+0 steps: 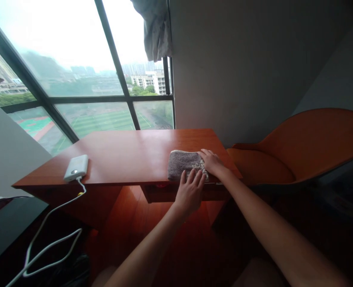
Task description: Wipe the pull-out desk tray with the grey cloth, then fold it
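A folded grey towel (180,163) with a pale pattern lies flat near the front edge of the reddish wooden desk (119,155). My left hand (190,191) is at the towel's front edge, fingers spread and fingertips on the cloth. At the towel's right side is my right hand (211,161), its fingers stretched out over the cloth's edge and partly covering it. Neither hand is wrapped round the towel.
A white power bank (77,167) stands at the desk's left front, with a white cable (53,209) hanging down from it. An orange chair (308,147) is close to the desk's right end. Behind the desk are a window (89,79) and a wall (239,71).
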`<move>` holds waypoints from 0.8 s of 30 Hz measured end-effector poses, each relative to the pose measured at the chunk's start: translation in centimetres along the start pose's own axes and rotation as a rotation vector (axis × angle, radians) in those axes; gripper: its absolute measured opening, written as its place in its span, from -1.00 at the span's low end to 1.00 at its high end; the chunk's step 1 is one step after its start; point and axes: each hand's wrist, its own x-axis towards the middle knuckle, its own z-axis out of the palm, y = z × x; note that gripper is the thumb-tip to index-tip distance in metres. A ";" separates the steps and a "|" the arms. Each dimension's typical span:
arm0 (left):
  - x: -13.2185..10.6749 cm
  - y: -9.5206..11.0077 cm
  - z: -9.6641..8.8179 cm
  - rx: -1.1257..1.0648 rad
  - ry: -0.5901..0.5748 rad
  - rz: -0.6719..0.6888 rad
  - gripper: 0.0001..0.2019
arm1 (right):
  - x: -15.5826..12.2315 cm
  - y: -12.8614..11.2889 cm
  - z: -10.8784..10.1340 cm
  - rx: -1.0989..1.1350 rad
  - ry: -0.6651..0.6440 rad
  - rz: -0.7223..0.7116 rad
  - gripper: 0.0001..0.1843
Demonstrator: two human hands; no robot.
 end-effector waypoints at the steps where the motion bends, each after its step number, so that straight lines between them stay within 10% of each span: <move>1: 0.2 0.1 0.3 0.012 0.005 -0.012 -0.31 | -0.1 -0.3 0.1 0.028 0.025 -0.004 -0.50; 15: -2.1 -8.2 -1.2 0.029 0.029 -0.129 -0.48 | -5.4 0.1 1.4 0.137 0.024 0.030 -0.54; 24: -1.5 -9.5 -1.9 -0.005 -0.007 -0.037 -0.39 | -5.3 -0.3 1.9 0.150 0.100 0.054 -0.54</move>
